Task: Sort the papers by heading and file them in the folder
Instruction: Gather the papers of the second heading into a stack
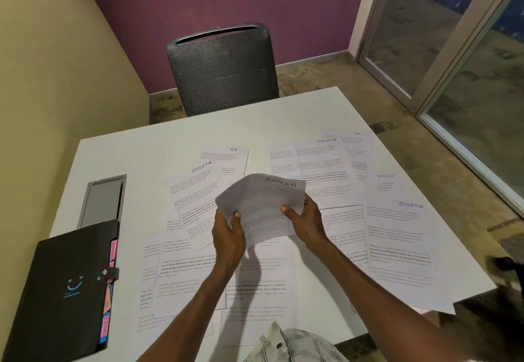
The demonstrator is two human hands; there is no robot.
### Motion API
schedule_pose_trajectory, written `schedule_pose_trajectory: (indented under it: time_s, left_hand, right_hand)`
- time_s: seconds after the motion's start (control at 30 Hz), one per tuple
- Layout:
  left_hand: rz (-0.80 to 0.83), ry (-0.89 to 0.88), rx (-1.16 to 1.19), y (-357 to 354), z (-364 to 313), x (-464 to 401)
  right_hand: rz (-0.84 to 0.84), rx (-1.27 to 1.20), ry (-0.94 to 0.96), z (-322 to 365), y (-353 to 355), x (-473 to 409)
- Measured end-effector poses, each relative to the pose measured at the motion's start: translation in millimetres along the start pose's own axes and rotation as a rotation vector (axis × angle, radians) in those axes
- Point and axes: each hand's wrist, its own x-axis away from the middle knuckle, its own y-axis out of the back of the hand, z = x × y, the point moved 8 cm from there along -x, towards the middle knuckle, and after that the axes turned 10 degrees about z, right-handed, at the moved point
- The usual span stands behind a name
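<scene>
A thin stack of papers headed ADMIN (pixel 262 205) is lifted above the middle of the white table (pixel 136 151). My left hand (pixel 228 234) grips its lower left edge and my right hand (pixel 304 219) grips its right edge, thumbs on top. Several loose sheets lie spread beneath, with headings SPORTS (pixel 202 166), HR (pixel 234 150) and another SPORTS sheet (pixel 397 237) at the right. The black expanding folder (pixel 65 288) with pink, orange and blue tabs lies closed at the left front of the table.
A grey cable hatch (pixel 103 200) is set into the table behind the folder. A dark mesh chair (pixel 224 69) stands at the far edge. Glass doors are to the right. Sheets at the right hang over the table edge.
</scene>
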Motion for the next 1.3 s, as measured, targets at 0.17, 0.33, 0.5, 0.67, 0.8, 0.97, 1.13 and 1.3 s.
schedule_pose_trajectory:
  time_s: [0.17, 0.33, 0.5, 0.67, 0.8, 0.97, 1.13, 1.3]
  left_hand:
    - [-0.053, 0.004, 0.025, 4, -6, 0]
    - [0.002, 0.057, -0.002, -5, 19, 5]
    - [-0.001, 0.073, -0.025, -4, 17, -6]
    - [0.023, 0.044, -0.042, 1, -6, -34]
    - [0.146, 0.053, 0.065, 2, -9, -51]
    - [0.244, 0.127, 0.109, -4, 6, -56]
    - [0.243, 0.157, 0.101, -15, 14, -54]
    - [0.220, 0.161, 0.109, -26, 9, -60]
  right_hand:
    - [-0.002, -0.009, 0.031, 4, 2, -6]
    - [0.050, 0.059, -0.049, -23, -2, -3]
    - [0.046, 0.083, -0.091, -31, 6, -12]
    - [0.062, 0.120, -0.077, -30, 19, -27]
    - [0.068, 0.073, -0.059, -22, 21, -34]
    - [0.088, -0.018, -0.111, -29, 23, -43]
    - [0.120, 0.063, -0.170, -40, 37, -51]
    - [-0.118, -0.018, -0.304, -69, 102, -76]
